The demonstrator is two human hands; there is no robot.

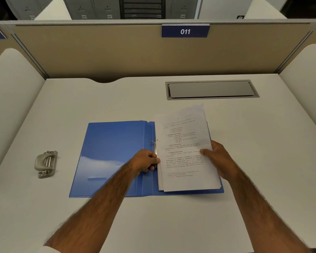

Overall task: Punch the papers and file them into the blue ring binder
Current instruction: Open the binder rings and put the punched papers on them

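The blue ring binder (pixel 109 154) lies open flat on the white desk, its metal ring mechanism (pixel 153 143) along the spine. A stack of printed papers (pixel 184 150) rests over the binder's right half, slightly tilted. My left hand (pixel 144 160) pinches the stack's left edge beside the rings. My right hand (pixel 217 157) grips the stack's right edge, thumb on top. A grey metal hole punch (pixel 46 163) sits on the desk to the far left, away from both hands.
A closed grey cable hatch (pixel 211 89) is set into the white desk (pixel 117 99) at the back right. A beige partition with a blue "011" sign (pixel 185 31) closes off the far side. White side panels flank the desk.
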